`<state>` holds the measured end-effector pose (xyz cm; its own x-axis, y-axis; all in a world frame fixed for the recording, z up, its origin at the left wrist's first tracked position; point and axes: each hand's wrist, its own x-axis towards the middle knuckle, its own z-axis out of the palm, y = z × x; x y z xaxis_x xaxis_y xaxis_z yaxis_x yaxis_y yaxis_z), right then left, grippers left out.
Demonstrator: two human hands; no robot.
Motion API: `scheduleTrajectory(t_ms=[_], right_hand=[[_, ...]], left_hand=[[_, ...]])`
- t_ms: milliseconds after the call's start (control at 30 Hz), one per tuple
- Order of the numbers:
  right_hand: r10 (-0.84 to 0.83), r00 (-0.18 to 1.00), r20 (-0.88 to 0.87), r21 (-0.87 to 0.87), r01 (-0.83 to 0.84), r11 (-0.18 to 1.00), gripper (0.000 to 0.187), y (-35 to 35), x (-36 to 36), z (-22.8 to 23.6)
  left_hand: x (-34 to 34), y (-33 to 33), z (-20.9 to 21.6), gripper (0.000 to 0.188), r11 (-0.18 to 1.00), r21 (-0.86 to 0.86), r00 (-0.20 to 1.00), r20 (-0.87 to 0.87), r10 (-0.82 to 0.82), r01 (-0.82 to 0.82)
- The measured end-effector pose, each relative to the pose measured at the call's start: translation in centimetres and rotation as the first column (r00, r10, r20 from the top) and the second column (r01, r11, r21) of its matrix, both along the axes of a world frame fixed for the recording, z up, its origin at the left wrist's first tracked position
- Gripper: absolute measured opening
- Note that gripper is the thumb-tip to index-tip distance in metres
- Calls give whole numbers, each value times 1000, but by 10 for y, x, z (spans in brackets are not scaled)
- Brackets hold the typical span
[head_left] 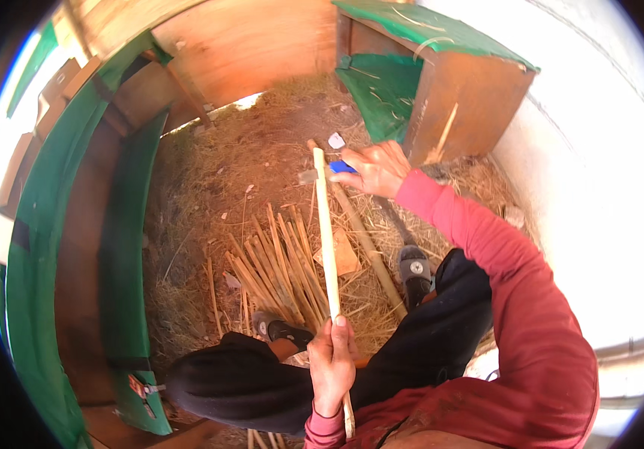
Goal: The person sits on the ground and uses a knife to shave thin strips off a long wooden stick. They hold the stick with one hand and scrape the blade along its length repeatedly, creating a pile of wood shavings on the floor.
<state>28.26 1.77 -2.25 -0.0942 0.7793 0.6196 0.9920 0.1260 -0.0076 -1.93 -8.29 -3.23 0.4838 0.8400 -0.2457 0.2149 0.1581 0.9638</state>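
Head view: grips the pale stick (326, 239) in the left hand (331, 367) at lower centre of the frame, with fingers curled round it, leaving a short tail below. Points its long axis up the frame, nearly upright with a slight lean left, to upper centre. Holds a blue-handled blade (343, 167) in the right hand (376, 170) there, with fingers closed about the handle, set across the stick nearer its far end. Shows metal on the stick's left, handle on its right; cannot tell whether touching or just behind.
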Motion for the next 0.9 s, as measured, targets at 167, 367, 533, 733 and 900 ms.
scheduleTrajectory(t_ms=[167, 367, 533, 733, 900], right_hand=[[-569, 801, 187, -96, 591, 801, 26, 38, 51, -46], [-596, 778, -199, -227, 555, 800, 48, 26, 114, -65], [-39, 988, -150, -301, -8, 953, 45, 5, -30, -11], [198, 936, -290, -136, -245, 960, 39, -18, -53, 7], [195, 940, -282, -75, -224, 972, 41, -27, -51, 8]], left_hand=[[-51, -12, 4, 42, 985, -165, 998, -29, -61, 55], [-88, -15, -25, 36, 916, -393, 990, 67, 120, -85], [-50, 4, -13, 35, 952, -300, 976, 219, 8, 60], [-14, 8, 6, 36, 989, -144, 969, 245, -1, 38], [-8, -1, 7, 30, 996, 20, 987, 139, 84, -87]])
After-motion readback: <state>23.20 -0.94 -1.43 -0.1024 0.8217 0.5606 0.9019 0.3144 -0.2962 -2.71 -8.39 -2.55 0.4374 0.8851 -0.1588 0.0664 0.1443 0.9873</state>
